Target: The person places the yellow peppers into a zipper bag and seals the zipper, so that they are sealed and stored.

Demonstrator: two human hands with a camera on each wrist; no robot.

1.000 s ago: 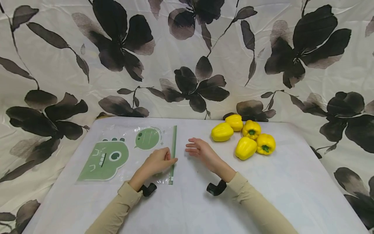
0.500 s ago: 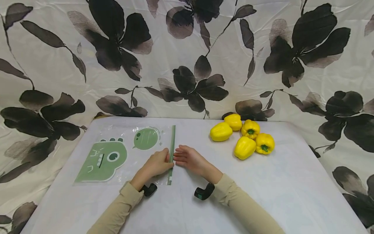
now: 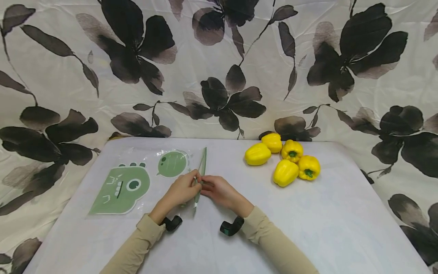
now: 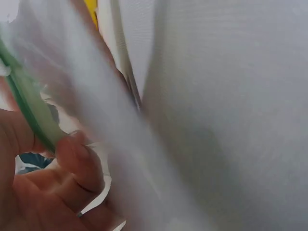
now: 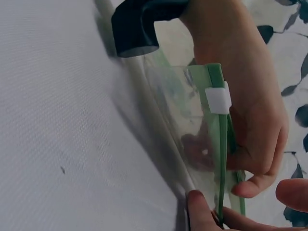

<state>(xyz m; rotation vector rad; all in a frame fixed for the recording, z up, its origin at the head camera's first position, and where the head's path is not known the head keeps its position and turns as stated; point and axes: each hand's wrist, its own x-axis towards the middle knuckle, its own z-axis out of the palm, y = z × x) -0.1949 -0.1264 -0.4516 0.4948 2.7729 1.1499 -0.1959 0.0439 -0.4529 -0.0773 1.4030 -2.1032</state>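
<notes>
A clear zip bag (image 3: 124,190) with a green cartoon print lies on the table, its green zip edge (image 3: 204,161) lifted from the surface. My left hand (image 3: 183,188) pinches that edge between thumb and fingers; the left wrist view shows the green strip (image 4: 29,98) in its grip. Opposite it, my right hand (image 3: 222,192) has its fingertips at the strip. In the right wrist view its fingers (image 5: 199,211) meet the bag's mouth while the thumb (image 5: 293,195) stands apart. The two green strips are parted there, with a white slider (image 5: 219,99) at one end.
Several yellow bell peppers (image 3: 285,173) sit in a cluster at the back right of the white-covered table (image 3: 308,220). Behind the table hangs a cloth (image 3: 219,57) with dark flowers. A black wrist camera (image 3: 232,226) juts below the right wrist.
My right hand has moved left, from beside the bag to its zip edge. The left hand has lifted and tilted the edge, which earlier lay flat.
</notes>
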